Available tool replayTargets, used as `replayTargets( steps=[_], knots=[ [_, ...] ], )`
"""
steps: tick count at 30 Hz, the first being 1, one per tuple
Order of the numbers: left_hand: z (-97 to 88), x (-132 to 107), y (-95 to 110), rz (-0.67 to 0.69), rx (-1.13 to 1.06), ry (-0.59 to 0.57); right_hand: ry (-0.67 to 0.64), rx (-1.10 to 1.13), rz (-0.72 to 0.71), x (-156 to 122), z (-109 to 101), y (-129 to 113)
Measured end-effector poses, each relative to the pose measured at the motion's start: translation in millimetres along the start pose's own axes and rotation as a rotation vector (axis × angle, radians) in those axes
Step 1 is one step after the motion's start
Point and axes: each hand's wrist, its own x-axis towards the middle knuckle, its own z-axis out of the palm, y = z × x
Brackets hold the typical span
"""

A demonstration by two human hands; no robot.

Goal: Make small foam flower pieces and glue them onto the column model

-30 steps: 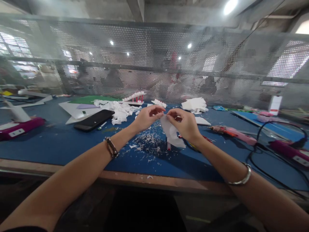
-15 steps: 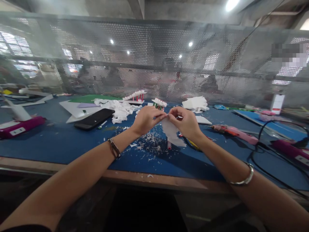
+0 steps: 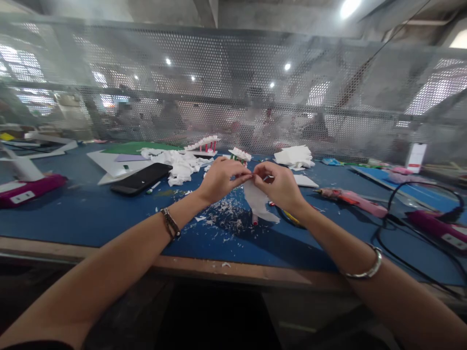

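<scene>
While both forearms reach over the blue desk (image 3: 120, 216), the two hands meet at the fingertips above its middle. A limp, translucent white sheet (image 3: 258, 201) with a ragged lower edge hangs from the right hand (image 3: 280, 182), whose grip is pinched on its top. The left hand (image 3: 223, 181) has thumb and finger drawn together at the same spot; I cannot tell whether its grip holds the sheet's edge or something smaller. Behind the sheet's lower part, a slim pinkish tube (image 3: 255, 219) shows its round red end, with fine, flaky white shreds (image 3: 229, 214) strewn to its left. Farther left lie a flat black phone (image 3: 142, 179), smooth and rectangular, and softly crumpled white tissue (image 3: 182, 167). To the right rests a pink, rod-shaped tool (image 3: 359, 201) with a narrow tip, near a looping black cable (image 3: 381, 233). A perforated screen (image 3: 219, 63) spans the far side.
</scene>
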Motion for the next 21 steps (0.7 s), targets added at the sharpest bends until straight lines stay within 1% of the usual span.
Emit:
replayTargets(
  steps=[2, 4, 8, 11, 14, 17, 19, 21],
  knots=[
    [-0.4, 0.7, -0.3, -0.008, -0.009, -0.006, -0.003, 0.002, -0.016, -0.5, -0.4, 0.7],
    [-1.5, 1.5, -1.1, -0.02, -0.064, -0.017, -0.025, 0.023, -0.039, -0.9, -1.3, 1.0],
    [-3.8, 1.6, -3.0, -0.073, -0.27, -0.036, -0.052, 0.052, -0.074, -0.9, -3.6, -0.8],
    [-4.4, 0.8, -3.8, -0.134, -0.397, -0.067, -0.048, 0.037, -0.067, -0.3, -4.9, -3.5],
    [-4.6, 0.9, -4.3, -0.155, -0.45, -0.109, -0.051, 0.033, -0.044, 0.3, -4.9, -4.4],
    [-4.5, 1.7, -4.9, -0.101, -0.385, -0.097, -0.067, 0.05, -0.006, 0.8, -3.8, -2.4],
    [-4.3, 1.6, -5.0, -0.051, -0.254, -0.066, -0.079, 0.078, 0.046, 1.2, -2.9, -0.9],
    [-4.0, 0.8, -4.3, -0.001, -0.075, -0.033, -0.082, 0.11, 0.117, 2.0, -2.1, -0.4]
  ],
)
